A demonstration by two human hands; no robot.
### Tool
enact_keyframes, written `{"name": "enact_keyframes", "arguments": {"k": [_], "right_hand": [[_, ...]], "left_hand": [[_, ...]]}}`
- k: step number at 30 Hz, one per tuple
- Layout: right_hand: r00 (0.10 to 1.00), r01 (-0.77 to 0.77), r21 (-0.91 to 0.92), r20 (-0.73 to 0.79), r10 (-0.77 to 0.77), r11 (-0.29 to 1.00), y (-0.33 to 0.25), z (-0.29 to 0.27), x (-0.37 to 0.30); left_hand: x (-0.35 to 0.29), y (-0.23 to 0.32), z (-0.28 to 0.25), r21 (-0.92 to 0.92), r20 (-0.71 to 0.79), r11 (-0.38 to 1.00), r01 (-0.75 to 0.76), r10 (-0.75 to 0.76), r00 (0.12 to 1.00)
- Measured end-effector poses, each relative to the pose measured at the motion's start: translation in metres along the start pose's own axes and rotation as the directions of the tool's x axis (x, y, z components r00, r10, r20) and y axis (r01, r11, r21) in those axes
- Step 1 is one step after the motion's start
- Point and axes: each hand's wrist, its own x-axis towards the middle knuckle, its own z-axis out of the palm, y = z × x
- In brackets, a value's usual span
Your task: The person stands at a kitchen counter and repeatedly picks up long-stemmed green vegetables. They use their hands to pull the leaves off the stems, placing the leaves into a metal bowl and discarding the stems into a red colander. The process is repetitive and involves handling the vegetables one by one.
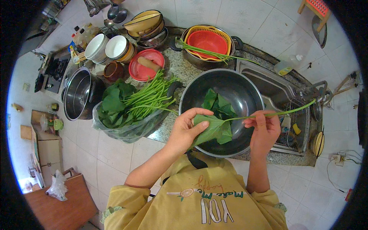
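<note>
My left hand (187,129) pinches a broad green leaf (210,128) between thumb and fingers. From the leaf a long thin green stem (293,110) runs to the right, and my right hand (264,128) pinches it close to the leaf. Both hands are over the near side of a large dark metal basin (245,92). Several loose leaves (219,104) lie inside it. To the left, a clear plastic bag (128,132) holds a big bunch of leafy greens (143,101), their stems pointing up and right.
Right of the basin is a metal sink (274,90) with a tap (318,92). Behind stands a pot with a red basket (207,42) and bare stems (203,50) across it. A red colander (134,67), bowls (116,48) and a dark pot (78,94) crowd the left.
</note>
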Motion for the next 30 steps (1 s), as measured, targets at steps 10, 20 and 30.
{"name": "enact_keyframes", "arguments": {"k": [10,20,30], "right_hand": [[0.999,0.034,0.018,0.002,-0.034,0.999,-0.004,-0.002,-0.001],[0.998,-0.021,-0.068,0.064,0.026,0.997,-0.013,0.01,-0.009],[0.992,-0.092,-0.003,0.088,0.092,0.996,-0.007,0.015,-0.008]], "left_hand": [[0.002,0.007,-0.001,-0.234,0.078,0.972,0.017,0.001,0.997],[0.006,0.013,-0.005,0.684,0.107,0.685,-0.25,0.244,0.964],[0.013,0.002,-0.002,0.649,0.142,0.639,-0.414,0.433,0.89]]}}
